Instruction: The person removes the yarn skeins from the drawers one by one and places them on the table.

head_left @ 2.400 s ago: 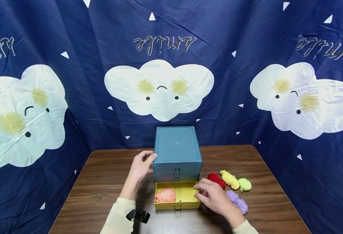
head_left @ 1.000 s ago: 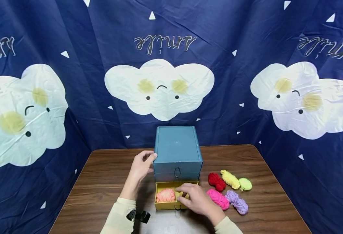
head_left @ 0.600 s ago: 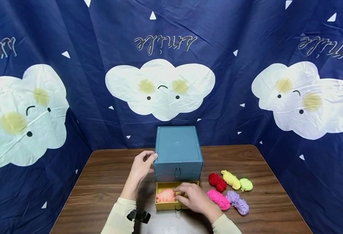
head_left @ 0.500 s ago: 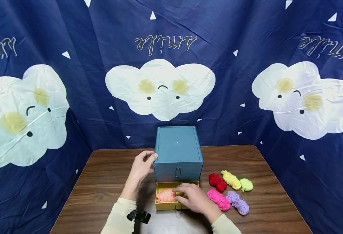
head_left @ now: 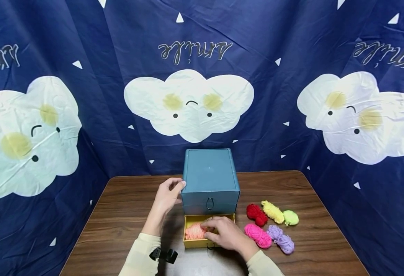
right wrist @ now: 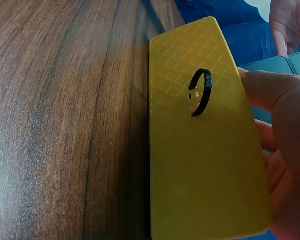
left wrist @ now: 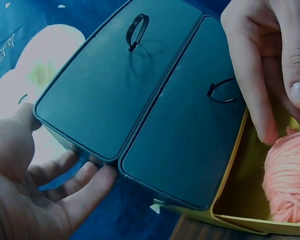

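Note:
A blue drawer box (head_left: 208,170) stands on the table, its lower yellow drawer (head_left: 193,243) pulled out at the front. My left hand (head_left: 167,194) rests against the box's left side; in the left wrist view its relaxed fingers (left wrist: 87,192) touch the wall. A salmon-pink ball of yarn (head_left: 194,232) lies in the drawer's left part. Over the drawer, my right hand (head_left: 226,232) has its loosely bent fingertips right at the yarn's right edge, thumb apart from the forefinger. In the right wrist view, the drawer's front hides the yarn and those fingertips.
Right of the drawer lie red yarn (head_left: 256,214), yellow yarn (head_left: 273,212), lime yarn (head_left: 290,217), hot pink yarn (head_left: 258,235) and purple yarn (head_left: 280,239). Black loop handles (head_left: 210,203) stick out from the drawer fronts. A dark blue cloth (head_left: 267,153) hangs behind the wooden table (head_left: 126,214).
My right hand has moved left from the drawer's right end to the salmon-pink yarn, uncovering the hot pink yarn on the table. My left hand has stayed at the box.

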### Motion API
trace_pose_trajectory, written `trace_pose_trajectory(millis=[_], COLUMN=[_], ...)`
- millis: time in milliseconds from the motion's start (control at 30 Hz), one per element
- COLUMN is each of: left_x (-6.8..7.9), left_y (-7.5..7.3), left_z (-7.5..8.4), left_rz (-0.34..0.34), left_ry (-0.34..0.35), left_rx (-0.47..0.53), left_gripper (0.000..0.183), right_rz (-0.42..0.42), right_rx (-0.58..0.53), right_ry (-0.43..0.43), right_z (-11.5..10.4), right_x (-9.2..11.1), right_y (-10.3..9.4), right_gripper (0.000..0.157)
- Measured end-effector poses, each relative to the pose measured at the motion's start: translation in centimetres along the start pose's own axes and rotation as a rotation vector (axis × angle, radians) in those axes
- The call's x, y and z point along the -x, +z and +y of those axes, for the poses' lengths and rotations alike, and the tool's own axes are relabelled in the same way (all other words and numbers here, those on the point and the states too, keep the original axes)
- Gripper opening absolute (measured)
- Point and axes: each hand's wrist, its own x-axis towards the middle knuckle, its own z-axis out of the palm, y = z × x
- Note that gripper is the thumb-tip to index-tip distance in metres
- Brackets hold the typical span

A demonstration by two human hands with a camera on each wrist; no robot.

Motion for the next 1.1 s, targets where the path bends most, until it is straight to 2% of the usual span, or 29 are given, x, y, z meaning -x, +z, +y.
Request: trace_pose_trajectory(millis=[200,533,733,900,1100], left_x=[-0.07,0.08,0.07,0.02,0.09], left_y=[0.0,-0.02,0.03,0.05,0.02], left_z=[-0.1,-0.2,-0.24,-0.27,-0.21], left_rz=[-0.003,0.001,0.007,0.008,0.003], left_ry=[-0.001,0.004,0.004,0.005,-0.003], left_rx=[0.002,0.002,0.004,0.001,0.007], left_gripper=[0.037,0.037,0.037,0.037,0.038], right_rz=[-0.067,-0.14,-0.156,-0.149,-0.124], right_rx=[0.036,0.001,-0.027,0.002,0.019], right_ry=[0.011,0.041,0.057,0.055,0.008], right_z=[-0.01,0.36,0.27,0.09,-0.27], right_x=[-0.23,-0.93,-0.72,-0.57,-0.29], right_y=[0.32,0.67,0.68,0.59,0.16], right_gripper=[0.03,0.033,0.033,0.035,0.031])
